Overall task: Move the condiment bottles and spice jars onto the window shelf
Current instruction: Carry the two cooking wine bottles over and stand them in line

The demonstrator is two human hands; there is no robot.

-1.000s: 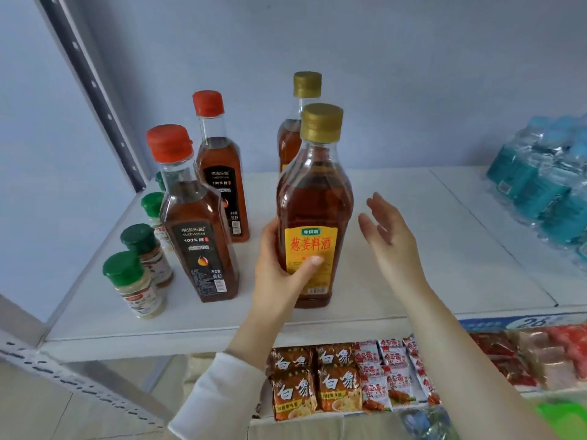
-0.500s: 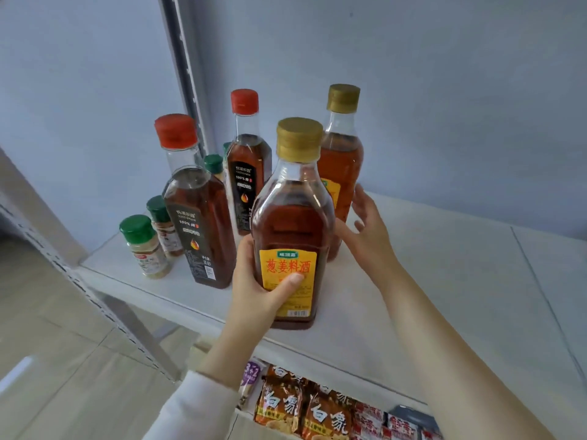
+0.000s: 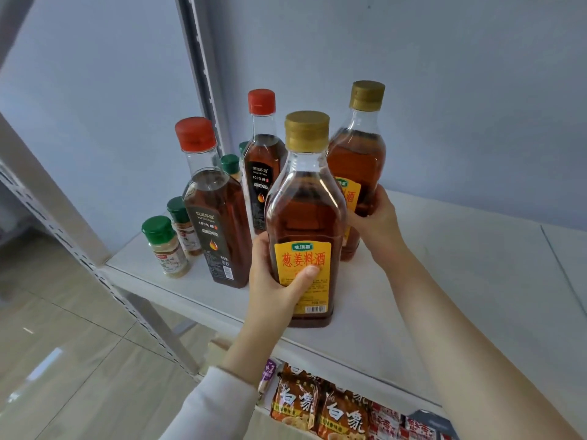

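Note:
On the white shelf (image 3: pixel 444 281) stand two gold-capped cooking wine bottles with yellow labels. My left hand (image 3: pixel 276 287) grips the front cooking wine bottle (image 3: pixel 305 217) low on its label, upright on the shelf. My right hand (image 3: pixel 378 227) wraps around the rear cooking wine bottle (image 3: pixel 359 154) from its right side. Two red-capped dark oil bottles stand to the left, the nearer oil bottle (image 3: pixel 216 211) in front and the farther oil bottle (image 3: pixel 263 160) behind. Several green-capped spice jars line the left edge, the nearest spice jar (image 3: pixel 162 246) in front.
A perforated metal upright (image 3: pixel 47 223) runs along the shelf's left edge, another post (image 3: pixel 197 58) rises at the back corner. Orange noodle packets (image 3: pixel 320 411) fill the shelf below. The wall is close behind the bottles. Tiled floor (image 3: pixel 63 344) lies to the left.
My right hand has moved forward and closed around the rear cooking wine bottle. My left hand keeps its grip on the front bottle. The view has moved closer and turned left.

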